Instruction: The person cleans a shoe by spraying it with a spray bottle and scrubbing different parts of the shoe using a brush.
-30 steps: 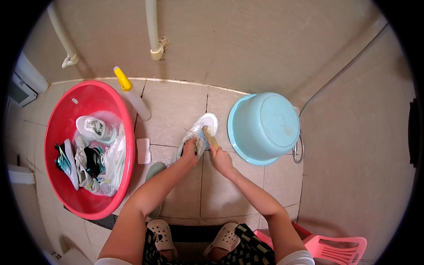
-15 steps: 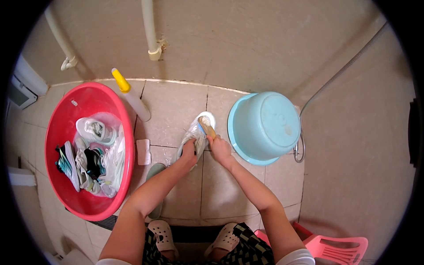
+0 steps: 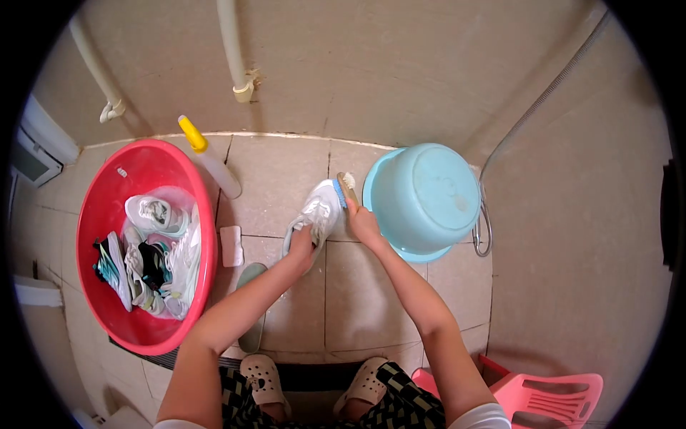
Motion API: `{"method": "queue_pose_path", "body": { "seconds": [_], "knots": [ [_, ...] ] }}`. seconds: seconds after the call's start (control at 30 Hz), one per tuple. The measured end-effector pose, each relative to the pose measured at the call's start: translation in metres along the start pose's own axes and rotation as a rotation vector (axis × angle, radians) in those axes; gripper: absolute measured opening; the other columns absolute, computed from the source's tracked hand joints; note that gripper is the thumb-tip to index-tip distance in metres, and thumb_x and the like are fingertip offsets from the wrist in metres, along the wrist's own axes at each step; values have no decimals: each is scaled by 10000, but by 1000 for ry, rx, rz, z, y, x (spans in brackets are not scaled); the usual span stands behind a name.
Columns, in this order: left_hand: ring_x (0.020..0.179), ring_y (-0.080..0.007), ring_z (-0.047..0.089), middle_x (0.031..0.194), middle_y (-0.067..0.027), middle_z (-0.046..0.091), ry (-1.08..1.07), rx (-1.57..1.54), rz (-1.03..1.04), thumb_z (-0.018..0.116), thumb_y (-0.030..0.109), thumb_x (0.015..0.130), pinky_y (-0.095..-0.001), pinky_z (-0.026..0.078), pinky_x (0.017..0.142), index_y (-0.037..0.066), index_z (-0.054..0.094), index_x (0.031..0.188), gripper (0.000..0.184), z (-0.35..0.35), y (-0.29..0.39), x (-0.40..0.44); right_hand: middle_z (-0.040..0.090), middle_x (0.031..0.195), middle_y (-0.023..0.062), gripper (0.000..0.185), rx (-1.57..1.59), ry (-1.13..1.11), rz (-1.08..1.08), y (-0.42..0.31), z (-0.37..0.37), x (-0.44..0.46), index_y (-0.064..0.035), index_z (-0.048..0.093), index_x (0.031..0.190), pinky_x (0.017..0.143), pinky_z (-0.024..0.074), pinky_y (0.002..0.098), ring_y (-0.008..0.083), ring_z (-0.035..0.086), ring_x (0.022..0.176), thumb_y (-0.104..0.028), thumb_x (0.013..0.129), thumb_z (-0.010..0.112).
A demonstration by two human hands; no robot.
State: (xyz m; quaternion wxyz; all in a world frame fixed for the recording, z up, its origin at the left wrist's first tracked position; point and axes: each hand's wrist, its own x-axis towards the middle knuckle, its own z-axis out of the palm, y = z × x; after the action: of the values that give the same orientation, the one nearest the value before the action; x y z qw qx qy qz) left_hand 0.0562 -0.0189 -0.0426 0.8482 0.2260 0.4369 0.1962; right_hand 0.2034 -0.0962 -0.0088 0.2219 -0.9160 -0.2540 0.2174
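A white lace-up shoe point(image 3: 319, 208) is held above the tiled floor, toe pointing away from me. My left hand point(image 3: 303, 244) grips it at the opening, with the fingers partly hidden inside. My right hand point(image 3: 363, 223) is closed round the handle of a wooden scrub brush point(image 3: 347, 189). Blue bristles on the brush face the right side of the shoe's toe, and whitish bristles show on its other side. Whether the bristles press on the shoe is hard to tell.
At left stands a red basin point(image 3: 88, 286) with several wet shoes in suds. A yellow-capped bottle point(image 3: 217, 169), a pinkish-white block point(image 3: 231, 246) and a grey-green insole point(image 3: 251, 314) are beside it. An upturned light-blue basin point(image 3: 443, 196) sits right, near a shower hose point(image 3: 529, 114) and pink chair point(image 3: 557, 400).
The brush has moved from the top of the toe to the shoe's right side and turned more upright. The shoe has tilted, its laces now showing more fully.
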Motion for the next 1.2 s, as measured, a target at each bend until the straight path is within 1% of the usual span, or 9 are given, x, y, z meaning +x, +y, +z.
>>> {"method": "queue_pose_path", "body": {
  "seconds": [0.07, 0.1, 0.17, 0.2, 0.27, 0.3, 0.37, 0.57, 1.2],
  "knots": [
    [1051, -251, 527, 1172, -155, 526, -133, 421, 212, 464, 227, 888, -352, 427, 865, -26, 461, 1183, 389, -33, -19, 16, 567, 858, 354, 696, 14, 0, 12, 9, -2, -9, 93, 606, 881, 791, 420, 517, 500, 541, 866, -533, 904, 302],
    [1051, -251, 527, 1172, -155, 526, -137, 427, 209, 464, 227, 888, -352, 427, 865, -26, 461, 1183, 389, -25, -4, -7, 569, 844, 351, 685, 20, -6, 9, 7, -9, -21, 84, 607, 877, 779, 423, 518, 500, 544, 854, -527, 908, 299],
    [1093, -266, 493, 1181, -185, 509, -179, 1114, 195, 560, 240, 838, -356, 389, 895, -39, 445, 1195, 468, 4, 48, -79, 571, 831, 348, 674, 25, -6, 2, 10, -10, -33, 76, 608, 874, 768, 426, 518, 500, 546, 843, -521, 911, 297],
    [1093, -266, 493, 1181, -185, 509, -180, 1113, 194, 560, 240, 838, -356, 389, 895, -39, 445, 1195, 468, 4, 51, -83, 578, 821, 339, 669, 24, -1, -19, 13, -5, -38, 73, 605, 863, 753, 438, 514, 486, 560, 826, -520, 911, 298],
    [1143, -301, 439, 1236, -216, 442, -174, 1609, 682, 668, 250, 738, -382, 393, 896, -44, 409, 1222, 623, 2, 56, -87, 585, 810, 330, 664, 22, 6, -41, 17, 5, -42, 70, 602, 853, 738, 450, 510, 472, 575, 810, -519, 910, 300],
    [1143, -301, 439, 1236, -216, 442, -174, 1609, 682, 668, 250, 738, -382, 393, 896, -44, 409, 1222, 623, 3, 55, -85, 586, 791, 327, 646, 32, 20, -74, 17, 10, -44, 64, 600, 838, 723, 455, 508, 470, 579, 791, -508, 913, 308],
    [1185, -331, 386, 1302, -225, 352, -44, 1866, 1175, 726, 250, 642, -411, 421, 881, -58, 343, 1258, 788, 5, 52, -77, 586, 772, 323, 629, 42, 31, -105, 15, 22, -48, 58, 599, 823, 708, 459, 506, 467, 582, 772, -496, 916, 316],
    [1202, -352, 362, 1337, -249, 292, -61, 1802, 705, 719, 287, 639, -403, 437, 899, -104, 268, 1272, 870, 7, 40, -40, 591, 778, 303, 621, 66, -97, -33, -4, 36, -81, 54, 609, 825, 701, 450, 503, 455, 576, 773, -478, 925, 305],
    [1226, -372, 363, 1326, -296, 314, -78, 1947, 778, 633, 330, 721, -401, 429, 910, -132, 321, 1257, 773, -8, 28, -13, 608, 666, 223, 501, -211, 37, -163, 13, 45, -38, 6, 539, 860, 556, 480, 474, 401, 601, 620, -458, 918, 358]
  ]
}}
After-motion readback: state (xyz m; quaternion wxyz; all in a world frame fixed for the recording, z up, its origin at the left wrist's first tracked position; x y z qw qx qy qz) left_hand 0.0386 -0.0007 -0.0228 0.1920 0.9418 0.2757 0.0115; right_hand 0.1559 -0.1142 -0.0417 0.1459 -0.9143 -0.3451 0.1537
